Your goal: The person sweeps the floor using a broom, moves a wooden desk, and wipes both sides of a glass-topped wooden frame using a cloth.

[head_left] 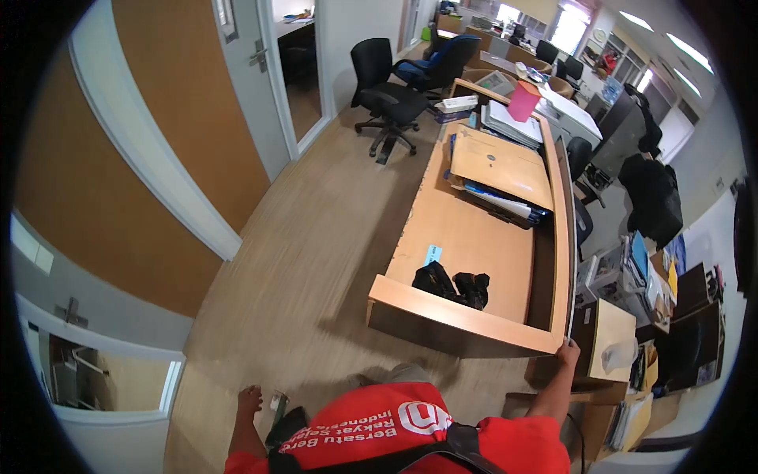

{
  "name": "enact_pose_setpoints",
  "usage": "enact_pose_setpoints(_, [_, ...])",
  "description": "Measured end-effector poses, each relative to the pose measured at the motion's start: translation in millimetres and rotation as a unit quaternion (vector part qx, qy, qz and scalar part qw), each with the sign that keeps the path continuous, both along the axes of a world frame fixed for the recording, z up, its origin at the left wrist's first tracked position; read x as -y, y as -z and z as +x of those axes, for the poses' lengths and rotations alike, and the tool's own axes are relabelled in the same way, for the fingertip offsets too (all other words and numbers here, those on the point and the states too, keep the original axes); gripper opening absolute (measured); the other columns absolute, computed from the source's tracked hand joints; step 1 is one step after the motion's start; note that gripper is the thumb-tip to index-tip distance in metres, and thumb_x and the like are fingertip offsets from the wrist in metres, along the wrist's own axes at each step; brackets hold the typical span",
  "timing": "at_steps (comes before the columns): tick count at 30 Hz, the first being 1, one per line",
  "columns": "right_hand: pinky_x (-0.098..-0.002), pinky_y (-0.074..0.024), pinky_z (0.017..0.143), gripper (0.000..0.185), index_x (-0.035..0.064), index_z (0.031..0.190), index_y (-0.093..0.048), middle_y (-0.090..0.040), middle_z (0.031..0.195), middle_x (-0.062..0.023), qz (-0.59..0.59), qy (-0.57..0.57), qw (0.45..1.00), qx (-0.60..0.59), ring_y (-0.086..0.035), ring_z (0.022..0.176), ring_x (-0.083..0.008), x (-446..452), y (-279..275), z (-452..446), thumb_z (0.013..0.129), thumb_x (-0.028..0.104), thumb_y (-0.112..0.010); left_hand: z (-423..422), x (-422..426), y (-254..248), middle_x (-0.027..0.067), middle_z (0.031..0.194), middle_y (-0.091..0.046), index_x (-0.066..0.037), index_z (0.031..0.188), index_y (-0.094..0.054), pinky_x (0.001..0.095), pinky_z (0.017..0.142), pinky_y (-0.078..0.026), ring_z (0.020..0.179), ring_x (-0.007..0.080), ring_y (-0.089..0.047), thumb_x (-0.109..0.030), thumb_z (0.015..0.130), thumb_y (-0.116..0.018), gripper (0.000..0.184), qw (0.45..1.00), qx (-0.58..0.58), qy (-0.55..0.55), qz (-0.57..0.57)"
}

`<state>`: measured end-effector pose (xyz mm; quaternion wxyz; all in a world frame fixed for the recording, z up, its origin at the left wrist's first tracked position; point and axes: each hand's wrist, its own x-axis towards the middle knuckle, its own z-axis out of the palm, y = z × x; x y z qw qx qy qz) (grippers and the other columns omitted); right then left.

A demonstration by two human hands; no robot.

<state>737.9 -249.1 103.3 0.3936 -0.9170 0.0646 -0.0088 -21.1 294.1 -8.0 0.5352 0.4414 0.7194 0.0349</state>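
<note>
My right hand (568,352) is at the near right corner of a wooden counter (466,317), its fingers closed around the edge there. Part of those fingers is hidden by the corner. My left hand (250,401) hangs out over the floor to the left, with loosely bent fingers and nothing visible in it. On the counter's lower surface lie two black plastic-looking bundles (452,284) and a small light-blue card (432,254). Farther along are a large brown envelope (501,164) on folders, a stack of papers (512,126) and a pink box (524,101).
Wooden floor (268,300) runs along the counter's left side. Black office chairs (387,99) stand at the far end. Doors (257,79) line the left wall. Behind the counter on the right are a wooden cabinet (612,332), file trays (612,272) and monitors (691,340).
</note>
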Motion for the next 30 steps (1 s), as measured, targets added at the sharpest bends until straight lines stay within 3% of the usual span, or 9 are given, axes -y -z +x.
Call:
enact_pose_setpoints(3, [-0.0321,-0.0465,0.059,0.028,-0.0055,0.094,-0.066,-0.065,0.075,-0.0099,-0.014,-0.011,0.999,0.045,-0.057,0.065,-0.0137,35.7,50.9,29.0,0.087,0.021,-0.058,8.3,11.3,-5.4,0.0091,0.087,-0.062,-0.004,0.116,-0.059,0.0392,0.057,-0.051,0.069,0.0201,-0.06,-0.031,0.087,-0.061,0.04,0.999,0.04,-0.036,-0.009])
enact_pose_setpoints(8, [-0.0322,-0.048,0.06,0.026,-0.0047,0.1,-0.065,-0.067,0.077,-0.0089,0.034,0.002,0.999,-0.011,-0.059,0.067,-0.0145,29.3,32.8,19.9,0.084,0.016,-0.063,28.4,24.2,23.9,0.0097,0.089,-0.064,-0.004,0.118,-0.058,0.0375,0.055,-0.049,0.069,0.019,-0.061,-0.03,0.086,-0.062,0.041,0.996,0.019,0.008,-0.088])
enact_pose_setpoints(10, [-0.0319,-0.0485,0.061,0.027,-0.0045,0.101,-0.065,-0.067,0.077,-0.0078,0.06,0.004,0.998,-0.004,-0.06,0.067,-0.0146,26.7,25.0,19.9,0.083,0.015,-0.065,39.3,31.3,31.5,0.0079,0.086,-0.065,-0.004,0.12,-0.058,0.0358,0.056,-0.05,0.067,0.0186,-0.061,-0.03,0.085,-0.063,0.044,0.991,0.039,0.124,-0.041])
enact_pose_setpoints(12, [-0.0308,-0.0494,0.063,0.027,-0.0041,0.101,-0.065,-0.066,0.077,-0.0066,0.016,-0.022,0.994,-0.109,-0.06,0.068,-0.0143,27.5,18.4,25.3,0.08,0.013,-0.068,68.7,34.8,26.9,0.0056,0.083,-0.065,-0.003,0.12,-0.058,0.0328,0.055,-0.05,0.066,0.0169,-0.061,-0.032,0.085,-0.064,0.046,0.991,0.097,0.064,-0.066])
enact_pose_setpoints(15, [-0.0297,-0.0493,0.063,0.023,-0.0025,0.093,-0.065,-0.065,0.075,-0.0058,0.046,-0.074,0.996,-0.034,-0.059,0.068,-0.0121,19.2,19.5,21.4,0.077,0.013,-0.07,132.1,29.8,1.8,0.0049,0.083,-0.064,-0.001,0.118,-0.058,0.03,0.052,-0.047,0.064,0.0145,-0.059,-0.032,0.084,-0.064,0.045,0.992,0.081,0.088,-0.041])
enact_pose_setpoints(16, [-0.0301,-0.0485,0.061,0.019,-0.0026,0.09,-0.064,-0.065,0.073,-0.0052,0.04,-0.062,0.991,-0.109,-0.059,0.067,-0.0124,-26.1,-50.9,-10.7,0.075,0.008,-0.068,155.0,28.5,-9.7,0.0045,0.083,-0.064,-0.002,0.118,-0.058,0.0293,0.052,-0.046,0.063,0.0138,-0.058,-0.031,0.084,-0.064,0.046,0.993,0.066,0.096,-0.024])
enact_pose_setpoints(20, [-0.0322,-0.0477,0.06,0.016,-0.0033,0.085,-0.061,-0.061,0.066,-0.0114,-0.136,-0.101,0.986,-0.003,-0.061,0.064,-0.0186,-14.5,-42.4,-4.5,0.069,-0.003,-0.057,214.4,33.0,-5.3,0.0039,0.083,-0.063,-0.003,0.122,-0.057,0.0295,0.052,-0.046,0.062,0.0136,-0.057,-0.031,0.084,-0.064,0.048,0.991,0.078,0.101,-0.029])
enact_pose_setpoints(24, [-0.0421,-0.0487,0.066,0.015,-0.0058,0.082,-0.059,-0.062,0.075,-0.0246,-0.126,-0.112,0.985,0.037,-0.064,0.074,-0.0391,-10.6,-66.3,0.5,0.068,0.001,-0.061,271.1,60.6,-24.4,0.0034,0.084,-0.062,-0.004,0.125,-0.056,0.0305,0.054,-0.047,0.064,0.0144,-0.057,-0.031,0.084,-0.064,0.05,0.983,0.069,0.168,-0.035])
enact_pose_setpoints(30, [-0.0439,-0.0486,0.067,0.013,-0.0052,0.078,-0.056,-0.061,0.075,-0.0262,-0.145,-0.123,0.982,-0.012,-0.062,0.077,-0.0422,24.3,-64.3,24.3,0.069,0.002,-0.061,297.6,107.8,-21.3,0.0056,0.092,-0.065,-0.002,0.126,-0.054,0.0319,0.06,-0.049,0.07,0.0153,-0.059,-0.031,0.082,-0.067,0.054,0.976,0.058,0.198,-0.063])
